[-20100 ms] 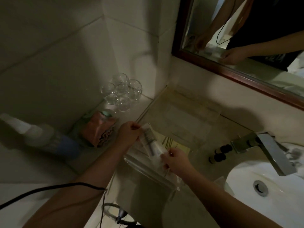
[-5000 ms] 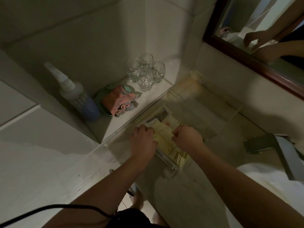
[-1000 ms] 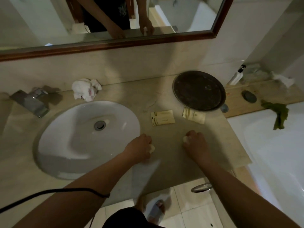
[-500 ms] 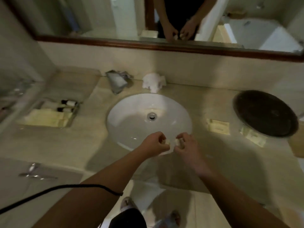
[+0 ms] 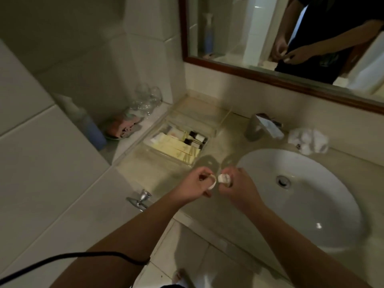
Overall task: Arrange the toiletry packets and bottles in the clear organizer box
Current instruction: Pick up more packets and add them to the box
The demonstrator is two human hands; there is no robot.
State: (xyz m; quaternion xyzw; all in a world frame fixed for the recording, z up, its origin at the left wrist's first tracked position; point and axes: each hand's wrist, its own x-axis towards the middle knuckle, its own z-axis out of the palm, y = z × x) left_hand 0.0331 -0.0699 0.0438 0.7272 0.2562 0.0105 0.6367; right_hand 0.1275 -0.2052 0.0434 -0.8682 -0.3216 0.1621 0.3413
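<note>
Hands sit close together above the counter edge, between sink [image 5: 301, 196] and clear organizer box [image 5: 176, 142]. Your left hand [image 5: 194, 187] pinches a small pale packet [image 5: 213, 182] in curled fingers; your right hand [image 5: 239, 186] is closed around a small round white item [image 5: 224, 178]. Cream packets [image 5: 174, 147] and dark-capped bottles [image 5: 194, 139] lie inside the box.

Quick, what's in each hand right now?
Left hand: closed on a small white packet.
Right hand: closed on a small white round thing.
</note>
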